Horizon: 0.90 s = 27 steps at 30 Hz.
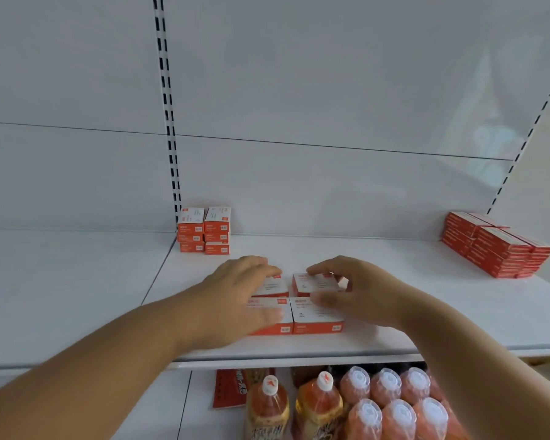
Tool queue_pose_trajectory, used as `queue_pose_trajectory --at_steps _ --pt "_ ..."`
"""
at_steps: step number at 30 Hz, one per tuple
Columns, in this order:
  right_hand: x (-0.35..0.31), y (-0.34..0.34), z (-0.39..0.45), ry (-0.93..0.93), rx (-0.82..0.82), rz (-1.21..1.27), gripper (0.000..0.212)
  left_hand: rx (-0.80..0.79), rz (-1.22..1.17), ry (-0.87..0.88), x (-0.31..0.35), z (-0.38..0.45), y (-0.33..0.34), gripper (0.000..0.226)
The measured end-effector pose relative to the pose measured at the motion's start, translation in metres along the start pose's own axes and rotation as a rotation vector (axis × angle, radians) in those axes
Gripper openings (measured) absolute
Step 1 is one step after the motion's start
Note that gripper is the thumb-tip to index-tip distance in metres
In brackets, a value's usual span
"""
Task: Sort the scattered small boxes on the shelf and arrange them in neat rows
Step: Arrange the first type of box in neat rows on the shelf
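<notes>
Both hands (238, 290) rest atop four grouped boxes (318, 315).

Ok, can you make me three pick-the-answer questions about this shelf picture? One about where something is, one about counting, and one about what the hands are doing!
1. Where is the dark red stack of boxes?
A. at the right end of the shelf
B. under the shelf
C. in the person's hand

2. How many boxes lie in the block under the hands?
A. two
B. four
C. six

3. What is the left hand doing?
A. lifting a bottle
B. hanging at the side
C. lying flat on the boxes

Answers:
1. A, it stands far right on the shelf.
2. B, the block of boxes is two rows of two.
3. C, its fingers stretch over the two left boxes, while the right hand curls over the right ones.
</notes>
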State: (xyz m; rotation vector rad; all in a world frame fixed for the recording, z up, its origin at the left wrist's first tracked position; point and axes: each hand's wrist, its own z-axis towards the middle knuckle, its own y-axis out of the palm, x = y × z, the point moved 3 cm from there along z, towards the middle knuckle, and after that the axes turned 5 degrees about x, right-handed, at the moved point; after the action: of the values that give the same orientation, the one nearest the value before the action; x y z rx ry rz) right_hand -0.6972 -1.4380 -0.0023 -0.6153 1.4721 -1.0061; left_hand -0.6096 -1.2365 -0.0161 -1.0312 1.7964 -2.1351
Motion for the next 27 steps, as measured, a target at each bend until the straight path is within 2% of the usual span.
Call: queue_pose_trajectory --at_steps 3,7,27 --pt "-0.001 -0.003 -0.004 -0.067 -0.090 -0.021 0.058 -0.029 0.118 0.034 0.008 -0.002 0.004 0.083" --pt "-0.003 -0.001 -0.006 -0.146 -0.098 -0.116 0.071 0.012 0.119 0.034 0.008 0.001 0.007 0.085" --pt "-0.015 0.010 -0.016 -0.164 -0.020 -0.220 0.076 0.033 0.112 0.120 0.012 0.009 0.012 0.084"
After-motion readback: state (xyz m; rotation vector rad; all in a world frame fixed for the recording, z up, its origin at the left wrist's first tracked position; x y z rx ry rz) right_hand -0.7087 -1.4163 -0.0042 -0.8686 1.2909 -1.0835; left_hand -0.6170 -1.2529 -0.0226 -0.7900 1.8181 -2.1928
